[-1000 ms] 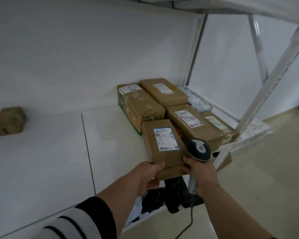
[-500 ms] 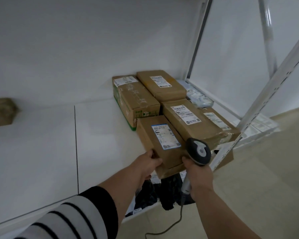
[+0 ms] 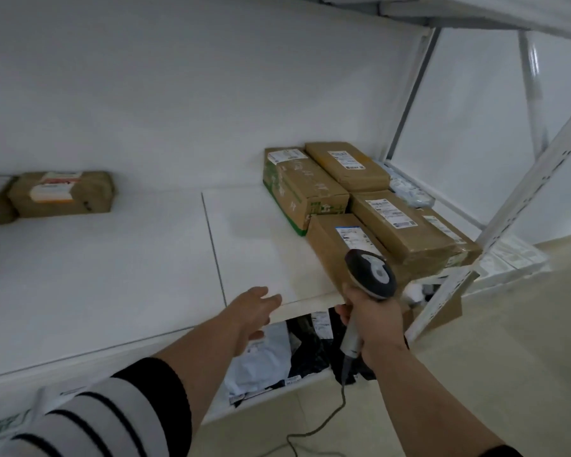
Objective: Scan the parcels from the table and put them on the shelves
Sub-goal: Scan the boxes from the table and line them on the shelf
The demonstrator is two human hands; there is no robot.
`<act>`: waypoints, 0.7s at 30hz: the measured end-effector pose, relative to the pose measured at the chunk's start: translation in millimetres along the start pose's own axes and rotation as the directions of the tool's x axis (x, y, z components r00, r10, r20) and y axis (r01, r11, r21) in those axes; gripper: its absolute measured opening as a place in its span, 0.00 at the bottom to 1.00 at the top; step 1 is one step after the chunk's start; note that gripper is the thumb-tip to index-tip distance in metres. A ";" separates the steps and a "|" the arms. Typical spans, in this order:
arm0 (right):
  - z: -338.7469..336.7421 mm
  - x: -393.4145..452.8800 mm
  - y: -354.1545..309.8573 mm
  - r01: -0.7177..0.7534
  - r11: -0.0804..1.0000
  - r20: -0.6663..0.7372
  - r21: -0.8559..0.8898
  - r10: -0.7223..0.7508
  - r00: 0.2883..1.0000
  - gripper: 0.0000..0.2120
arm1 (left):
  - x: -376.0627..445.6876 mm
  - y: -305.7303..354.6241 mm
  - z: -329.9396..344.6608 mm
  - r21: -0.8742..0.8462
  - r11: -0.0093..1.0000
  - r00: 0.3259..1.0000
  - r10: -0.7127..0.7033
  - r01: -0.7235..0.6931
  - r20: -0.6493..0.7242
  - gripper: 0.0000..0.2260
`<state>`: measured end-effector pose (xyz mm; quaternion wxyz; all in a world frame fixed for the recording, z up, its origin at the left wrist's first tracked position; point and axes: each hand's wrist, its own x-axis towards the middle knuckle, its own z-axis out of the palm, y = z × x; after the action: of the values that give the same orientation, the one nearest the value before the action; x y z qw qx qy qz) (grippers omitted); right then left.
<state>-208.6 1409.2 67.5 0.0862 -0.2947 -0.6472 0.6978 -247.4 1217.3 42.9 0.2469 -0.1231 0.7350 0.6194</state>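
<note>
The brown parcel (image 3: 340, 249) you were carrying now lies flat on the white shelf (image 3: 139, 258), label up, at the front right beside the other boxes. Its long axis runs from the shelf's front edge back toward the wall, leaning a little left as you see it; its far end sits just beside the green-edged box (image 3: 302, 189) and its right flank lies against the longer taped box (image 3: 399, 225).

Your left hand (image 3: 256, 308) is off the parcel — half a second ago its fingers were wrapped on the near left corner. Now it hovers at the shelf's front edge, fingers straight and loosely spread, holding nothing.

Your right hand (image 3: 368, 318) is curled tight round the handle of the scanner (image 3: 370, 275), whose grey head sits in front of the parcel's near end; its cable (image 3: 330, 420) trails down to the floor. Earlier that hand also steadied the parcel's near right corner; whether it touches it now is hidden behind the scanner.
</note>
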 end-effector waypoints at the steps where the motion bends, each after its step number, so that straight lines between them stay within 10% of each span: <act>1: 15.2 -17.0 4.3 -0.009 1.000 0.061 -0.010 0.009 0.998 0.05 | -13.1 -8.9 -18.1 -0.005 1.000 1.000 0.002 -0.002 -0.015 0.27; 10: 169.1 -188.2 71.1 0.013 0.979 0.460 -0.204 0.084 0.884 0.09 | -155.7 -117.8 -213.7 -0.102 0.990 0.959 -0.119 0.096 -0.257 0.17; 21: 349.9 -356.8 104.9 0.249 0.914 0.850 -0.321 0.162 0.502 0.08 | -308.8 -218.8 -380.0 -0.449 0.894 0.758 -0.281 -0.018 -0.589 0.07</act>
<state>-74.7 916.5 70.4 -0.2926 0.0985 -0.7390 0.5988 41.0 765.2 58.4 -0.0075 -0.4301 0.6095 0.6660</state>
